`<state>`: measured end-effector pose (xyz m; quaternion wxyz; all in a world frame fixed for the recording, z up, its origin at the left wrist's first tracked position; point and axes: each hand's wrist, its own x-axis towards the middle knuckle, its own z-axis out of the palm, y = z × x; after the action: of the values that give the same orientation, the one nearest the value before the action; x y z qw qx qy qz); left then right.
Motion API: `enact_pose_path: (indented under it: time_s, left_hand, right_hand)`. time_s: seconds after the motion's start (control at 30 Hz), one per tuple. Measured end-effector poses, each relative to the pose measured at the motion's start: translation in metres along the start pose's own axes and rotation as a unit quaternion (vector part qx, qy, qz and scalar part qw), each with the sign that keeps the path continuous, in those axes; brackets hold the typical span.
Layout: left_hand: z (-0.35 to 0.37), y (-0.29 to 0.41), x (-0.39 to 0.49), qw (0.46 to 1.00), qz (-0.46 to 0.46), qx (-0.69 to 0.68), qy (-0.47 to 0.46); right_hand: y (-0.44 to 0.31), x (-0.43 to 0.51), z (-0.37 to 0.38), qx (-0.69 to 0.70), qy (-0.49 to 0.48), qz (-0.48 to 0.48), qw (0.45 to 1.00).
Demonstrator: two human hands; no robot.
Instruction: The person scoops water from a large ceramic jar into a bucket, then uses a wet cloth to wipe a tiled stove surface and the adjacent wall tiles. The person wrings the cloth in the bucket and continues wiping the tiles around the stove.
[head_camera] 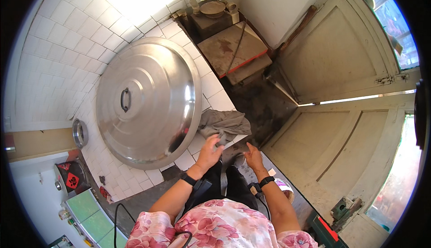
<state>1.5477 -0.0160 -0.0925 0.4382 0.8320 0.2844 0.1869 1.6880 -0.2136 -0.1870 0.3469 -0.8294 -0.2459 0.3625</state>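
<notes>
My left hand (208, 154) reaches over the corner of a white-tiled stove counter (186, 160), fingers apart. Its fingertips overlap the edge of a crumpled grey cloth (225, 122); whether they touch it I cannot tell. Beside the cloth, a large round metal lid (148, 103) with a dark handle (126, 100) covers much of the counter. My right hand (253, 158) is held past the counter's edge above the floor, its fingers spread and nothing in them. Each wrist wears a black band.
Closed wooden double doors (331, 51) stand to the right. Beyond the counter sits a dusty board (233, 49) with a thin rod on it. A metal bowl (80, 133) leans at the far left of the lid. A tub (284, 189) stands by my right forearm.
</notes>
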Motion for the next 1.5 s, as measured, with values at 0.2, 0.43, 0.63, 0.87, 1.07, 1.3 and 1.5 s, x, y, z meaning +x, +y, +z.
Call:
enact_pose_path:
  time_s: [0.2, 0.43, 0.63, 0.87, 1.07, 1.3, 1.5]
  left_hand:
    - [0.026, -0.024, -0.026, 0.98, -0.188, 0.017, -0.062]
    - [0.067, -0.11, -0.031, 0.859, -0.468, -0.159, 0.132]
    - [0.091, -0.137, -0.007, 0.87, -0.444, -0.126, 0.174]
    - [0.072, -0.103, -0.016, 0.817, -0.436, -0.348, 0.148]
    - [0.062, -0.086, -0.016, 0.82, -0.394, -0.379, 0.17]
    - [0.063, -0.079, -0.014, 0.821, -0.351, -0.426, 0.141]
    - [0.051, -0.059, -0.011, 0.888, -0.343, -0.283, 0.12]
  right_hand:
    - [0.025, 0.013, 0.02, 0.061, 0.018, 0.046, 0.997]
    - [0.018, 0.064, 0.031, 0.389, 0.094, 0.326, 0.856]
    - [0.003, 0.101, 0.035, 0.402, 0.271, 0.208, 0.849]
    - [-0.077, 0.083, 0.032, 0.171, 0.198, -0.192, 0.946]
    - [-0.048, 0.095, 0.046, 0.016, 0.305, 0.065, 0.95]
    - [-0.012, 0.118, 0.038, 0.309, 0.319, 0.123, 0.887]
    - [-0.081, 0.081, 0.042, -0.077, 0.108, -0.276, 0.952]
